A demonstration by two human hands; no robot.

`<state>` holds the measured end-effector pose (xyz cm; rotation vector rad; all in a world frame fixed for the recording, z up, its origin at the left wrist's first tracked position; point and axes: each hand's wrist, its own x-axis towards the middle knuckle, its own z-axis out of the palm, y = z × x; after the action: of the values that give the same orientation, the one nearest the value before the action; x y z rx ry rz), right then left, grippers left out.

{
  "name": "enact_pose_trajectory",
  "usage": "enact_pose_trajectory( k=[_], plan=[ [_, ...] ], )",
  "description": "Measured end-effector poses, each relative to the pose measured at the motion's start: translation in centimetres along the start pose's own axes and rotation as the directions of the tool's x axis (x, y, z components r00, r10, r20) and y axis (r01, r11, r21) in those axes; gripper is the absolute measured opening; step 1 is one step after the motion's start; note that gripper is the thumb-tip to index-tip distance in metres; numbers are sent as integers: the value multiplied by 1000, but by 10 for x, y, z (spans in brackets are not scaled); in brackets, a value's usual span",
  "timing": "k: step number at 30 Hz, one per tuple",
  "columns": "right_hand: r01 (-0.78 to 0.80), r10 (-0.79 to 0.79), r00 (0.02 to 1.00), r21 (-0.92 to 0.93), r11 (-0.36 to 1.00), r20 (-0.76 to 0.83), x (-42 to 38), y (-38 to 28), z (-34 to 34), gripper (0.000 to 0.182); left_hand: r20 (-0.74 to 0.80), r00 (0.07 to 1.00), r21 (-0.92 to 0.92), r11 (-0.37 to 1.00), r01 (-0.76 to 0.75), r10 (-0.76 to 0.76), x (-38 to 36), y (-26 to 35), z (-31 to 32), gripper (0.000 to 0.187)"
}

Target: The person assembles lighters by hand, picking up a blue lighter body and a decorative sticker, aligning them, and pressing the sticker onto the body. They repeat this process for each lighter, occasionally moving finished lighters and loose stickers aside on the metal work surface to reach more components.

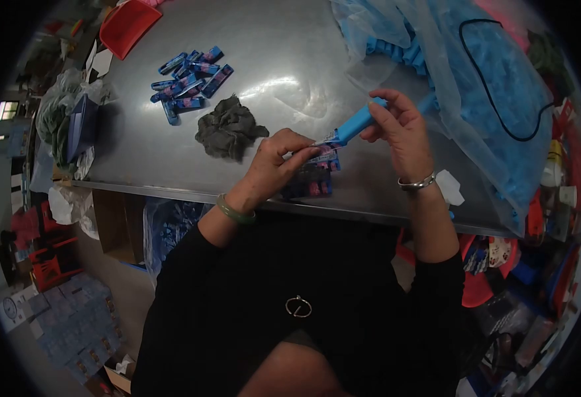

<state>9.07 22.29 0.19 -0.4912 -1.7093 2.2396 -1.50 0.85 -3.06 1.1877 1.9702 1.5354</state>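
My right hand (pixel 399 129) holds a light-blue tube (pixel 358 124) between thumb and fingers, tilted down to the left. At its lower end, my left hand (pixel 278 162) pinches a small printed blue wrapper (pixel 330 139). Just below and partly behind my left hand, several dark-blue and pink printed packets (pixel 318 178) lie near the table's front edge. A crumpled dark grey cloth (pixel 227 129) rests to the left of my left hand. Farther back on the left is a loose pile of blue printed packets (pixel 188 83).
The metal table (pixel 151 155) carries a large clear plastic bag of light-blue pieces (pixel 502 99) at the right. A red dustpan-like tray (pixel 129 28) sits at the back left, a dark-blue container (pixel 82 128) at the left edge. White paper (pixel 449 188) lies by my right wrist.
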Motion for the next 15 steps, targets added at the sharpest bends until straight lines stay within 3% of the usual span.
enact_pose_trajectory(
  k=[3, 5, 6, 8, 15],
  plan=[
    [21, -21, 1000, -91, 996, -6, -3, -2, 5, 32, 26, 998, 101, 993, -56, 53, 0, 1, 0, 14],
    [31, -30, 999, -23, 999, 36, -3, -1, 6, 28, 59, 992, 76, 991, 108, -113, 0, 4, 0, 17],
    [32, -31, 999, -23, 999, 35, -4, -2, 8, 28, 59, 992, 76, 991, 108, -113, 1, 6, 1, 17],
    [99, -100, 995, -134, 986, 4, -4, -2, 12, 25, 65, 971, -246, 940, 238, -229, 4, 9, 6, 21],
    [132, -138, 990, -190, 973, -19, -9, 12, 25, 21, 252, 908, -504, 755, 419, -336, 9, 19, 11, 25]
  ],
)
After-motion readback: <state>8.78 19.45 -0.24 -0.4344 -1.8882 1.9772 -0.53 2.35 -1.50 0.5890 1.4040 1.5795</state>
